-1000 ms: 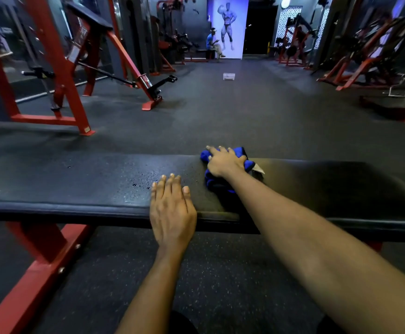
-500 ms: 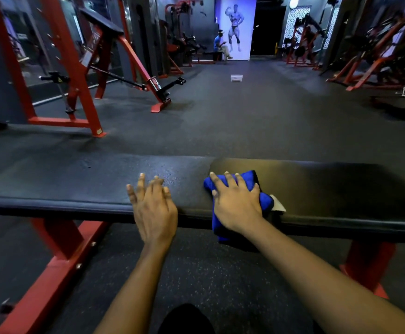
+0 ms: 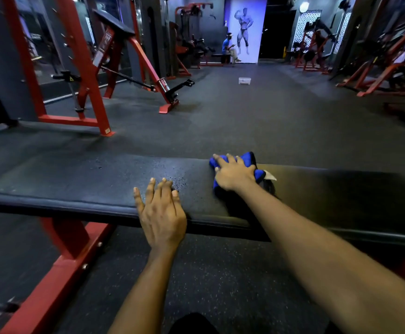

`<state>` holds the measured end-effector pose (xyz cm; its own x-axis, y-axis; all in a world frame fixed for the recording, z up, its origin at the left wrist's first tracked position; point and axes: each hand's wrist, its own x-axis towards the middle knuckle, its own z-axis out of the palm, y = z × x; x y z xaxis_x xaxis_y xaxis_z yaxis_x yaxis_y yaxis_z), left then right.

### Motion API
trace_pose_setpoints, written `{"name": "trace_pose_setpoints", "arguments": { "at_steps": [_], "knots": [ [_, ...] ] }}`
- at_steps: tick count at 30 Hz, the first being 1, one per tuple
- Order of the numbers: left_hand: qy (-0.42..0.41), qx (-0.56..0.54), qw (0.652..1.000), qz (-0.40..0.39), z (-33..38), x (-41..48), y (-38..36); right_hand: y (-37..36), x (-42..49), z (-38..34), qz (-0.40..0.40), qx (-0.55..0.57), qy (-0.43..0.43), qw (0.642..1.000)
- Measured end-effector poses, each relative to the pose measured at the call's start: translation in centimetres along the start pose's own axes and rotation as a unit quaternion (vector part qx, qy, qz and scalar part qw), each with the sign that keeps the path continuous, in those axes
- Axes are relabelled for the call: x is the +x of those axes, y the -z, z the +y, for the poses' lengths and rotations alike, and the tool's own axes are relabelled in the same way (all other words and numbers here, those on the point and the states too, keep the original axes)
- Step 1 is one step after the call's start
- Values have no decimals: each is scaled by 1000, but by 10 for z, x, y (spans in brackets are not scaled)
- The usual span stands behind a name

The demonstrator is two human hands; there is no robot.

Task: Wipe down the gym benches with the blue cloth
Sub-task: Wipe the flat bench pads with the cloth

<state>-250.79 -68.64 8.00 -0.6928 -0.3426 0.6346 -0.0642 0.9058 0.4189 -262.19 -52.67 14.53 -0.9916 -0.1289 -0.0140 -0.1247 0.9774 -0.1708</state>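
- Both hands are on the desk (image 3: 64, 184): your left hand (image 3: 163, 213) stays flat, fingers straight, at the near edge.
- Your right hand (image 3: 234, 175), fingers spread, presses the bunched blue cloth (image 3: 259, 175), which has slid from the near edge to the desk's far edge.

1. Two hands: one left hand (image 3: 161, 213), one right hand (image 3: 234, 174).
2. One blue cloth (image 3: 249, 159).
3. One black bench (image 3: 76, 184), near.
4. One white box (image 3: 244, 81), far.
5. One seated person (image 3: 228, 48), far.
6. One poster (image 3: 245, 27), far.
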Motion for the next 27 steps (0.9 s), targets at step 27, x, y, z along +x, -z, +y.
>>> {"name": "trace_pose_setpoints", "arguments": {
  "at_steps": [27],
  "knots": [
    [15,-17,1000,12,-2,1,-3,-13,-41,-25,31,6,47,998]
  ]
}}
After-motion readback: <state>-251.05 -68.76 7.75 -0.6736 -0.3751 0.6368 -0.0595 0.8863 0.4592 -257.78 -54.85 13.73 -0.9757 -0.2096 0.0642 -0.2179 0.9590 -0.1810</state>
